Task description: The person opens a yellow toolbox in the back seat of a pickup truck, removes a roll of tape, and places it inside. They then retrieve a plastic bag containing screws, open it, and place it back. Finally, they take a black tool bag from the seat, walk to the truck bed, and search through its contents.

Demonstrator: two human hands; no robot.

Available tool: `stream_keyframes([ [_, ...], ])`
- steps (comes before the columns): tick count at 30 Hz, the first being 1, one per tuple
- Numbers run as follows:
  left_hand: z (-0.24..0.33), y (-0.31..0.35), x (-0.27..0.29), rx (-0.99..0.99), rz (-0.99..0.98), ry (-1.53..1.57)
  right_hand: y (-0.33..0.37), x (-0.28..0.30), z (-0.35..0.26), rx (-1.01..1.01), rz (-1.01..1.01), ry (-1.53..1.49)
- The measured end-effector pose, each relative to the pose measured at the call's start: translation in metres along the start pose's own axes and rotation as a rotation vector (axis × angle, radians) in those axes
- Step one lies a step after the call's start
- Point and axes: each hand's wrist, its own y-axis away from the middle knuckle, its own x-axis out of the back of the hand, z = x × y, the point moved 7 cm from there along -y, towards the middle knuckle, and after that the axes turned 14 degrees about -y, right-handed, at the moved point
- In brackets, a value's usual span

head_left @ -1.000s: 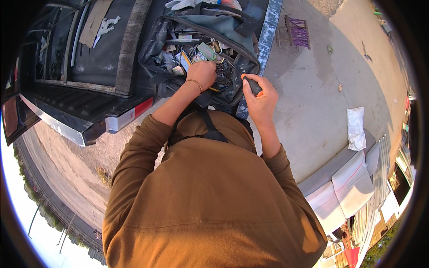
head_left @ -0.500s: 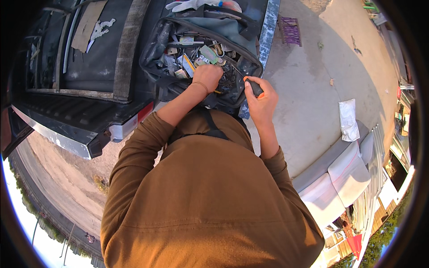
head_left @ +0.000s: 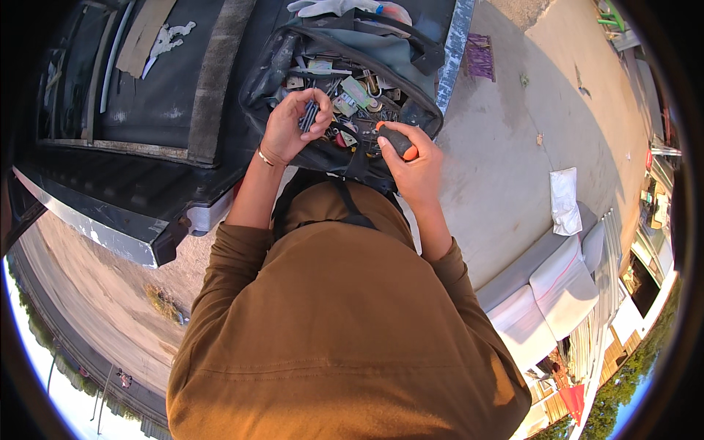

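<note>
An open black tool bag [head_left: 268, 70] sits before me, filled with loose screws, a padlock [head_left: 372, 84], small packets and other hardware. My left hand [head_left: 290, 128] is over the bag's near left side, palm turned up. Its fingers curl around several dark screws [head_left: 309, 116]. My right hand [head_left: 416, 167] grips the black and orange handle of a screwdriver [head_left: 398, 141] at the bag's near right edge. The screwdriver's tip cannot be made out against the clutter inside the bag.
The bag stands on a vehicle's dark truck bed [head_left: 154, 121], beside a worn metal edge [head_left: 456, 55]. White gloves [head_left: 330, 7] lie behind it. Cardboard [head_left: 143, 37] is at the left. On the concrete at right are a white sack [head_left: 565, 202] and a grey padded seat [head_left: 561, 279].
My left hand has come up out of the bag, moved left and turned over, now showing screws in its fingers. The right hand with the screwdriver has shifted slightly left and down.
</note>
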Motion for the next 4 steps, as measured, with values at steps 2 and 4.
stream_keyframes([
  [2,0.0,0.003,0.011,0.007,0.016,0.07,-0.006,-0.018,-0.003,0.04,-0.027,-0.007],
  [4,-0.003,0.004,0.025,0.028,0.056,0.065,-0.011,-0.031,-0.006,0.067,-0.051,-0.013],
])
